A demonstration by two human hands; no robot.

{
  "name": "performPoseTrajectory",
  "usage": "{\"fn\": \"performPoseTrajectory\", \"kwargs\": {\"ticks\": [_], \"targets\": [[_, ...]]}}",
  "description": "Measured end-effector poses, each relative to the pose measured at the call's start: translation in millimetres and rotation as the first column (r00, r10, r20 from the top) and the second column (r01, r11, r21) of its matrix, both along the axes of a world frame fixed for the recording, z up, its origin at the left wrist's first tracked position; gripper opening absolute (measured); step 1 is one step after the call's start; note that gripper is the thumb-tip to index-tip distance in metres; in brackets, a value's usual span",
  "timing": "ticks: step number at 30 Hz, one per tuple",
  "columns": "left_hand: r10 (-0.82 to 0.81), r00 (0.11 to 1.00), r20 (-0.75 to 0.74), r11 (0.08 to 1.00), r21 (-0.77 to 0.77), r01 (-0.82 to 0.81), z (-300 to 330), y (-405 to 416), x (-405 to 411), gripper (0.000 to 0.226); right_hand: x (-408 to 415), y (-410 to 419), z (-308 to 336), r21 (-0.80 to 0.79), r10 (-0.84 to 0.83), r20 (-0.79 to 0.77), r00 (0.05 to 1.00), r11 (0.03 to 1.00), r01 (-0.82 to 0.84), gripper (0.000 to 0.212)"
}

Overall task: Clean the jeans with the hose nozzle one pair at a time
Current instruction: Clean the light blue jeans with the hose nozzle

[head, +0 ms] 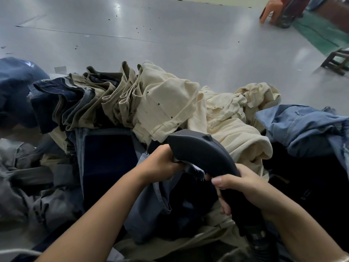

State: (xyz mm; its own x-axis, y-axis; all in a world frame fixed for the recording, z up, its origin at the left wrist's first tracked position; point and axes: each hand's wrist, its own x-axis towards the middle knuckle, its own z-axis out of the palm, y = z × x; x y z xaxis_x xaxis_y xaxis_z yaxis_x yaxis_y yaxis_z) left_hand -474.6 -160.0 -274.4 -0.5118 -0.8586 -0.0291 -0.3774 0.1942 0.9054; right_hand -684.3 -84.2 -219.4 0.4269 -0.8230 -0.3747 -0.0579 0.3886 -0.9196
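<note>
Right hand (243, 188) has fingers wrapped round the rigid nozzle (204, 152) handle, left hand (162, 163) pinches the frayed hem of the blue-grey jeans (151, 205) beneath it; cloth judged limp, moderately heavy, best gripped at hems.

Ahead of grip: cream jeans (170, 110) heaped against hose nozzle (204, 154), blocking.
Left: folded stack (79, 103) (tightly packed).
Right: blue denim (302, 127).
Beyond heap: bare grey floor (170, 35).
</note>
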Motion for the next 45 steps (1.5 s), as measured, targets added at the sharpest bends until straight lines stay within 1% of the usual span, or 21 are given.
{"fn": "performPoseTrajectory", "kwargs": {"ticks": [3,5,6,9,11,13,14,18,20,22,25,27,28,29,31,35,37,38,40,43,45], "targets": [[0.033,0.999,0.014,0.999,-0.01,-0.033,1,-1,1,0.007,-5,-4,3,-0.05,-0.06,-0.035,0.998,0.997,0.058,0.044],[0.067,0.998,-0.02,0.998,0.003,-0.067,5,0,4,0.003,-14,-4,7,-0.071,-0.081,-0.055,0.995,0.995,0.077,0.039],[0.081,0.996,-0.028,0.997,-0.009,-0.082,6,-1,6,0.004,-19,-3,7,-0.065,-0.079,-0.053,0.995,0.995,0.076,0.037],[0.111,0.994,0.006,0.992,-0.069,-0.11,7,-4,11,0.003,-27,3,3,0.012,-0.037,-0.053,0.998,0.999,0.037,0.05],[0.091,0.995,0.03,0.993,-0.08,-0.089,6,-5,11,0.008,-25,5,-1,0.026,0.023,-0.092,0.995,0.999,-0.021,0.044],[0.043,0.998,0.049,0.995,-0.091,-0.039,5,-5,8,0.02,-19,4,-1,0.021,0.036,-0.093,0.995,0.999,-0.034,0.031],[0.027,0.998,0.052,0.995,-0.098,-0.022,5,-5,5,0.023,-16,3,0,0.021,0.033,-0.086,0.996,0.999,-0.031,0.03],[0.039,0.997,0.064,0.996,-0.088,-0.034,3,0,0,0.011,-11,-4,3,-0.023,-0.04,-0.083,0.996,0.999,0.038,0.056],[0.055,0.998,0.03,0.997,-0.049,-0.054,1,0,2,0.007,-13,-4,7,-0.073,-0.096,-0.068,0.993,0.993,0.091,0.048],[0.09,0.996,-0.008,0.996,-0.022,-0.091,2,-3,8,0.011,-18,-3,9,-0.096,-0.144,-0.058,0.988,0.986,0.138,0.041],[0.172,0.984,-0.036,0.985,0.007,-0.172,2,-8,16,0.021,-25,2,4,-0.072,-0.227,-0.079,0.971,0.973,0.221,0.065],[0.273,0.956,-0.108,0.96,0.1,-0.263,0,-8,15,0.006,-27,6,-2,-0.07,-0.241,-0.109,0.964,0.97,0.234,0.07],[0.335,0.933,-0.133,0.938,0.142,-0.316,0,-9,14,0.01,-27,8,-3,-0.073,-0.237,-0.119,0.964,0.971,0.229,0.069],[0.392,0.907,-0.151,0.914,0.174,-0.366,-1,-9,14,0.023,-25,10,-4,-0.076,-0.23,-0.122,0.966,0.972,0.222,0.069],[0.46,0.868,-0.187,0.88,0.227,-0.417,0,-9,13,0.037,-21,12,-4,-0.083,-0.222,-0.124,0.967,0.974,0.213,0.069],[0.497,0.842,-0.21,0.857,0.268,-0.44,5,-5,7,0.026,1,18,-1,-0.108,-0.206,-0.109,0.972,0.975,0.194,0.054],[0.481,0.85,-0.216,0.864,0.285,-0.416,4,-2,4,0.024,14,18,0,-0.142,-0.184,-0.108,0.977,0.975,0.168,0.06],[0.466,0.858,-0.215,0.869,0.292,-0.399,4,-1,2,0.028,19,17,-1,-0.16,-0.176,-0.124,0.977,0.975,0.155,0.063],[0.438,0.873,-0.214,0.879,0.307,-0.366,2,0,1,0.034,25,13,-1,-0.19,-0.174,-0.147,0.974,0.971,0.145,0.06],[0.445,0.868,-0.219,0.873,0.322,-0.366,3,0,0,0.034,21,7,1,-0.179,-0.24,-0.126,0.963,0.96,0.216,0.043],[0.477,0.851,-0.221,0.856,0.337,-0.392,4,0,1,0.028,14,8,3,-0.16,-0.282,-0.117,0.952,0.952,0.262,0.038]]}}
